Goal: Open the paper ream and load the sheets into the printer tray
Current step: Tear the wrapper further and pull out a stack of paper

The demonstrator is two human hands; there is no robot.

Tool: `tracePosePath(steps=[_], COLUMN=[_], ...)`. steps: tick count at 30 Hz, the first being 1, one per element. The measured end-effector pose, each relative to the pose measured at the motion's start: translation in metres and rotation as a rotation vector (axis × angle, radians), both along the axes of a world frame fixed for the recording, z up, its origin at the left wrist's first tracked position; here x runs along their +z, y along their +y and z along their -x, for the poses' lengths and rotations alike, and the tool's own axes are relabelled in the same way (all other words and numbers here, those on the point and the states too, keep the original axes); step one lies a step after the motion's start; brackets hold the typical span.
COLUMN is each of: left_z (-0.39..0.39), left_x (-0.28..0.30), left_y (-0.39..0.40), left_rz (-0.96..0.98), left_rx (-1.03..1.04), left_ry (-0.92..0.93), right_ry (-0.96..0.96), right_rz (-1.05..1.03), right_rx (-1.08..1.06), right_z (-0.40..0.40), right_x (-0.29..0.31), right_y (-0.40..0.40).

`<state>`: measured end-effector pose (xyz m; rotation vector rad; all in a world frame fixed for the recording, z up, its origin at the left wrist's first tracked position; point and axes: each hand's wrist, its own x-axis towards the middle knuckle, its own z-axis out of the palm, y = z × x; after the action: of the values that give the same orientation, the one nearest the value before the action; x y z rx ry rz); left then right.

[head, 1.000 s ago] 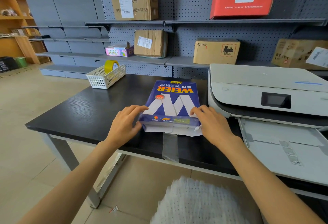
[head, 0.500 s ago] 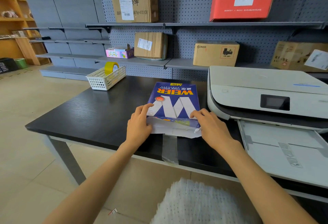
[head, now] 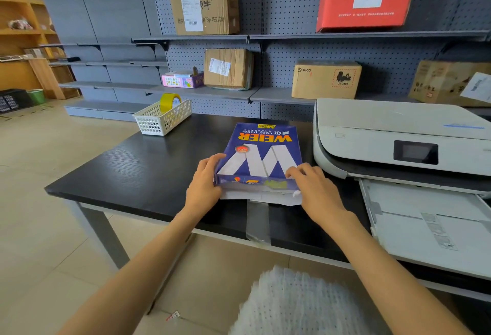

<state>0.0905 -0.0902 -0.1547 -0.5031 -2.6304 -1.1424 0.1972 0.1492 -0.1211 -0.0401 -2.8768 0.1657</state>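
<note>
Both hands now grip the paper ream at its near end: the left hand has closed in on the left corner, the right hand stays on the right corner

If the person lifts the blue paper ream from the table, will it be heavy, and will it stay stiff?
The paper ream looks like a thick, full block, so it is probably heavy for its size and fairly stiff. Its near end is already torn open, so sheets may slide out if tilted that way. The wrapper looks glossy, perhaps slippery.
</note>
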Motion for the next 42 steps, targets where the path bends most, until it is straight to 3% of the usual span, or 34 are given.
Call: tracePosePath(steps=[4,9,12,18,23,26,30,37,42], left_z=[-0.001,-0.005,-0.008,-0.012,-0.027,-0.037,-0.039,-0.033,-0.029], left_x=[-0.009,-0.009,-0.009,-0.006,-0.002,-0.003,-0.007,-0.004,0.010], left_y=[-0.013,-0.014,-0.012,0.001,0.009,0.015,0.018,0.019,0.035], left_rz=[0.004,0.203,0.197,0.225,0.219,0.250,0.286,0.256,0.286], left_rx=[0.011,0.006,0.004,-0.047,-0.243,-0.368,-0.322,-0.162,-0.102], left_ry=[-0.010,0.137,0.166,0.347,0.604,0.545,0.453,0.418,0.379], right_ry=[-0.001,-0.003,0.017,0.123,0.170,0.069,-0.003,0.171,0.117], right_rz=[0.062,0.052,0.018,0.002,0.171,0.159,0.153,0.248,0.180], right_rx=[0.003,0.001,0.009,0.163,0.290,0.273,0.207,0.149,0.065], right_z=[-0.002,-0.003,-0.004,-0.003,-0.011,-0.009,-0.006,0.001,0.014], right_x=[-0.005,-0.005,-0.001,0.005,0.010,-0.003,-0.021,-0.019,-0.006], right_y=[0.006,0.008,0.006,-0.013,-0.038,-0.043,-0.038,-0.035,-0.036])
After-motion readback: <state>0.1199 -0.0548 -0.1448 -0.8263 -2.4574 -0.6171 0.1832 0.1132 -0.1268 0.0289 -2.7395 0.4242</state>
